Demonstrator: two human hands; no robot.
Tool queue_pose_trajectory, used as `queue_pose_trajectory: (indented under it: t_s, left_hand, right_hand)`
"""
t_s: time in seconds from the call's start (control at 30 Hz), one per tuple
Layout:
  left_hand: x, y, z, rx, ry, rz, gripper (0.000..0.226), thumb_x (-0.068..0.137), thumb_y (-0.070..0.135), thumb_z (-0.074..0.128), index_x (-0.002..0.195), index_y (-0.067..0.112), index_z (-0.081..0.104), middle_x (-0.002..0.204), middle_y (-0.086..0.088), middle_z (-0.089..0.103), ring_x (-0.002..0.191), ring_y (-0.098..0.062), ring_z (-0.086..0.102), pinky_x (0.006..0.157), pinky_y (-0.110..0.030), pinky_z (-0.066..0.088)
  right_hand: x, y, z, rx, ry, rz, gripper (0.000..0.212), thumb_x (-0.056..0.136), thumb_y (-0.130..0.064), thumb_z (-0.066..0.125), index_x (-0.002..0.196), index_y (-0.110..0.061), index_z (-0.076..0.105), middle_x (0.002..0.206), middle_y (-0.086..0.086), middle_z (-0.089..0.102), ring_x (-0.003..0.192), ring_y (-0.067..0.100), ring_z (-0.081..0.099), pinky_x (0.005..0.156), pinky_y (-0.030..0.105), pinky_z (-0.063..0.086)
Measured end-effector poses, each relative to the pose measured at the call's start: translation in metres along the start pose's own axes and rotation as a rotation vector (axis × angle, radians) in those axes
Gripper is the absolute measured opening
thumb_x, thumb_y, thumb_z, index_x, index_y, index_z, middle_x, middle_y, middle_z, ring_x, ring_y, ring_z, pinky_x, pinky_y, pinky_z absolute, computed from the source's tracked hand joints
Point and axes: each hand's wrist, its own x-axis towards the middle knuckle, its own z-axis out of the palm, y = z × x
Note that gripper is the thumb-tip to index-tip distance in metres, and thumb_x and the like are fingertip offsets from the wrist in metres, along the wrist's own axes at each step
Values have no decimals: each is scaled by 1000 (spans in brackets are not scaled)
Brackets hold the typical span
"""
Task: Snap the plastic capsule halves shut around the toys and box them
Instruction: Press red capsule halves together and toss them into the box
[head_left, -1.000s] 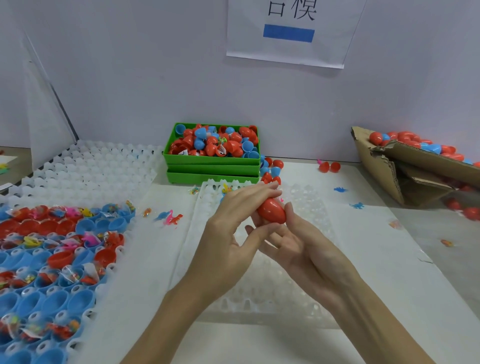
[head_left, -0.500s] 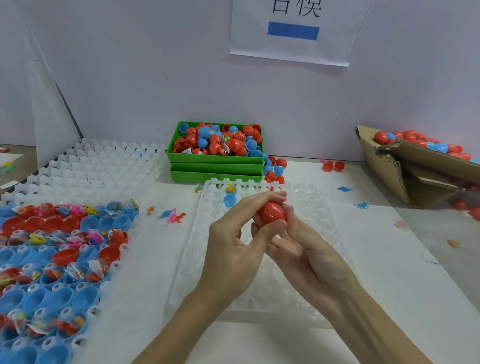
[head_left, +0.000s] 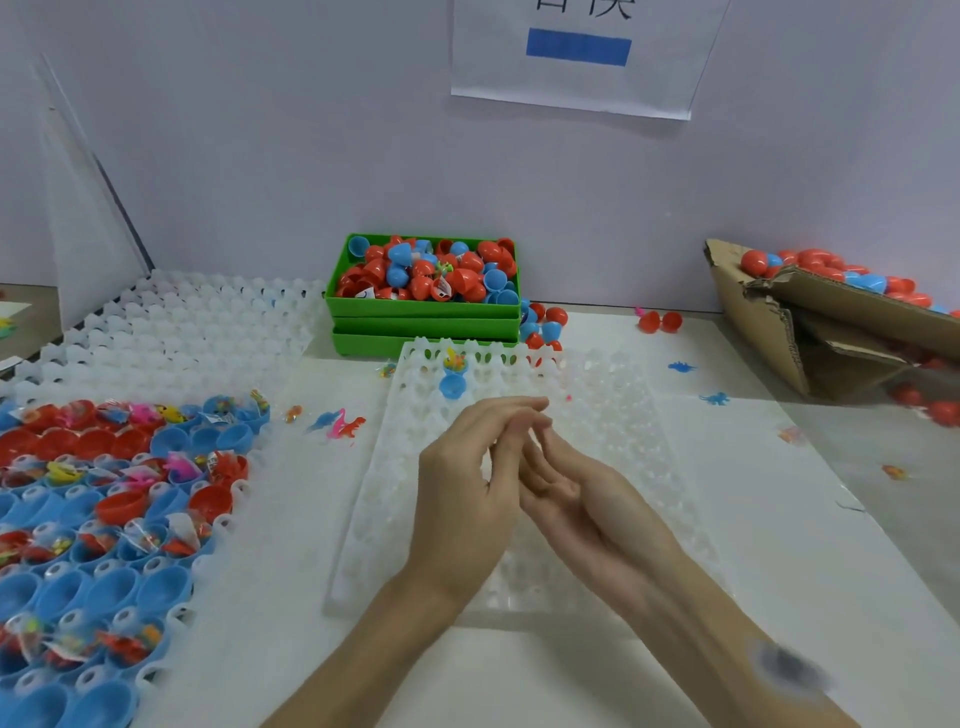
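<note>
My left hand (head_left: 467, 488) and my right hand (head_left: 576, 493) meet above a white cell tray (head_left: 618, 415), fingers loose, with nothing between them. The red capsule is not in view. Two blue capsule halves (head_left: 452, 385) sit in the tray's far cells, the farther one holding a small toy. A cardboard box (head_left: 774, 332) at the right holds closed red and blue capsules (head_left: 810, 260). On the left, another tray (head_left: 213, 556) carries blue and red halves, many with bagged toys.
A green bin (head_left: 426, 312) full of loose capsule halves stands at the back centre. Stacked white trays (head_left: 208, 322) lie at the back left. Small toy dinosaurs (head_left: 343, 423) and loose red halves (head_left: 660, 321) are scattered on the white table.
The red capsule that both hands gripped is gone from them. The fingers have loosened and spread, and the hands have sunk slightly.
</note>
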Motion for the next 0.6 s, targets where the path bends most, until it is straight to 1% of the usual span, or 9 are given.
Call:
queue_pose_trajectory:
  t_s: [0.07, 0.17, 0.27, 0.3, 0.4, 0.43, 0.53, 0.6]
  left_hand:
    - [2, -2, 0, 26, 33, -17, 22, 105, 4, 56, 106, 10, 78, 112, 8, 76, 112, -9, 70, 95, -19, 52]
    - [3, -2, 1, 45, 7, -7, 23, 106, 6, 56, 106, 11, 78, 111, 8, 76, 113, -9, 70, 95, -16, 50]
    - [3, -1, 2, 43, -6, -20, 24, 106, 6, 55, 106, 12, 78, 112, 10, 75, 114, -5, 68, 95, -12, 49]
    - [3, -1, 2, 43, -8, -25, 24, 106, 6, 55, 107, 12, 78, 112, 10, 75, 114, -4, 68, 96, -11, 49]
    - [4, 0, 2, 43, -12, -32, 24, 106, 8, 55, 108, 13, 78, 113, 12, 75, 115, -2, 67, 95, -10, 48]
    - [4, 1, 1, 42, -13, -33, 24, 106, 9, 55, 108, 13, 79, 113, 13, 75, 114, -2, 67, 95, -9, 47]
    - [5, 2, 1, 48, -24, -42, 23, 106, 9, 56, 108, 13, 79, 112, 13, 75, 114, -1, 67, 94, -10, 48]
    - [5, 2, 0, 47, -29, -50, 23, 106, 10, 56, 107, 12, 79, 111, 13, 75, 113, -2, 68, 93, -10, 48]
  right_hand:
    - [1, -5, -1, 50, 5, 35, 27, 106, -12, 57, 116, 5, 75, 128, 20, 70, 124, 26, 67, 108, 40, 51]
    - [4, -8, -3, 35, 22, 11, 24, 105, -11, 59, 108, 3, 78, 120, 17, 73, 122, 25, 68, 99, 34, 56]
    - [6, -9, -4, 99, 44, 22, 21, 103, -8, 61, 106, 5, 78, 118, 19, 73, 120, 27, 70, 94, 34, 59]
    - [6, -10, -4, 102, 53, 23, 21, 102, -8, 62, 107, 6, 77, 117, 20, 73, 119, 27, 70, 95, 35, 59]
    - [8, -13, -6, 81, 80, 5, 23, 101, -9, 64, 120, 4, 69, 118, 19, 72, 119, 28, 70, 102, 39, 56]
    - [9, -14, -6, 66, 85, 1, 23, 100, -9, 65, 119, 3, 69, 118, 19, 72, 120, 27, 69, 102, 39, 55]
    - [10, -13, -6, 43, 96, 0, 20, 99, -10, 66, 111, 2, 77, 121, 19, 71, 120, 27, 69, 98, 38, 58]
    - [9, -13, -5, 28, 95, -8, 22, 98, -10, 67, 113, 2, 76, 124, 20, 70, 122, 27, 68, 98, 38, 58]
